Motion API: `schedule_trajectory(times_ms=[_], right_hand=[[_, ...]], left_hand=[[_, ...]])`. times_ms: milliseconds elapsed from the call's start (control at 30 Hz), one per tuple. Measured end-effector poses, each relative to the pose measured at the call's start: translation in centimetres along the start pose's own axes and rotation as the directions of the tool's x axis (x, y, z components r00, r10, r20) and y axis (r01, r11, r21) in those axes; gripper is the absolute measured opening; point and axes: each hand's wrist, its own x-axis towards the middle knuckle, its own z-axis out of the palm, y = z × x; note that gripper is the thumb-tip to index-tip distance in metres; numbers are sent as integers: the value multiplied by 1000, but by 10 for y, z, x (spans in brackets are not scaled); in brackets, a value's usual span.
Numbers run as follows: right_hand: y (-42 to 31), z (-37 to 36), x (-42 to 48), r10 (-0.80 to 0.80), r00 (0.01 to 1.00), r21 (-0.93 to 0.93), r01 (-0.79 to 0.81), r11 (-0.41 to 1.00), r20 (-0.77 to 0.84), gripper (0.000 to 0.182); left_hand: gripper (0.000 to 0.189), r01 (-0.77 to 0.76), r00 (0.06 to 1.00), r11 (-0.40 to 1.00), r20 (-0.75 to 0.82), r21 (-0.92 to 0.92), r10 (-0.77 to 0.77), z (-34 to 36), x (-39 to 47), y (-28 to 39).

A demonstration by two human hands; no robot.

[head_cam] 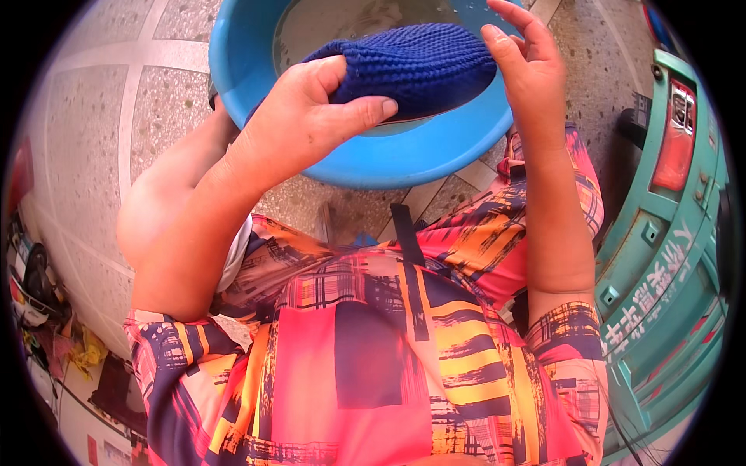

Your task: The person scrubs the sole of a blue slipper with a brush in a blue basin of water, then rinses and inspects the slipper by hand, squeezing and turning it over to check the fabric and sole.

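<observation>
A deep-blue ribbed knitted item (419,64), shaped like a slipper, is held above a round blue plastic basin (402,160). My left hand (320,110) grips its near left end, the thumb lying along the outside and the other fingers mostly hidden behind or inside the knit. At the item's right end is my right hand (527,46), fingers raised and spread. Its thumb is beside the knit; whether they touch is hard to tell. Cloudy water (317,26) shows in the basin behind the item.
On the right stands a green metal vehicle body (635,279) with a red tail light (673,166) and white writing. Left, a scooter-like vehicle (29,279) and a yellow bag (87,352) are near the rim. Speckled floor tiles (87,116) surround the basin.
</observation>
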Motion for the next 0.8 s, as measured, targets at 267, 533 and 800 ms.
schedule_trajectory(times_ms=[267, 533, 800], right_hand=[[-2, 14, -12, -403, 814, -112, 487, 866, 417, 15], [-13, 18, -16, -307, 785, -189, 467, 864, 538, 9], [-14, 17, -17, -243, 799, -255, 438, 862, 551, 7]], left_hand=[[20, -40, 998, 953, -31, 301, 52, 2, 3, -10], [31, -274, 924, 776, -69, 569, 377, 20, -1, -13], [37, -284, 913, 717, -48, 637, 405, 26, 4, -17]])
